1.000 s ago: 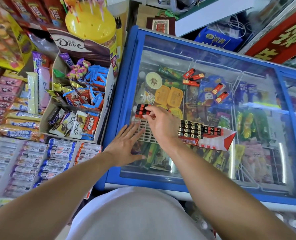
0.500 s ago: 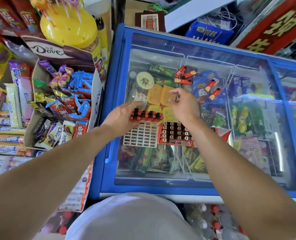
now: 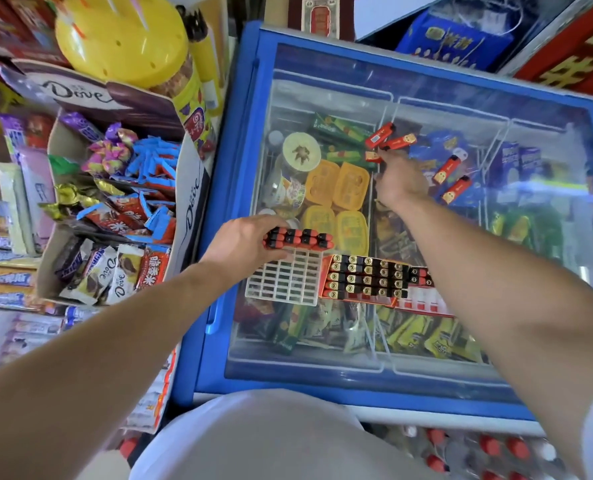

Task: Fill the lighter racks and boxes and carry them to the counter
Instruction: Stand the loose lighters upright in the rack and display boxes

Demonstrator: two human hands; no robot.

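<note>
A white plastic lighter rack point(image 3: 285, 283) lies on the freezer's glass lid point(image 3: 426, 341), with one row of red-and-black lighters point(image 3: 300, 238) standing along its far edge. My left hand point(image 3: 243, 242) rests against the left end of that row. Right of the rack sits a red box point(image 3: 367, 279) packed with black-topped lighters. Farther back, several loose red lighters point(image 3: 388, 137) lie scattered on the glass. My right hand point(image 3: 400, 180) reaches over them, fingers closed around one red lighter point(image 3: 373, 156) whose end sticks out.
The blue freezer frame point(image 3: 232, 174) borders the glass on the left. A Dove carton of sweets point(image 3: 121, 188) and a yellow tub point(image 3: 125, 36) stand to the left. Snack shelves fill the far left; bottles stand on the floor below.
My right hand has left the rack and stretched back to the loose lighters. My left hand moved from flat on the glass to the row in the rack.
</note>
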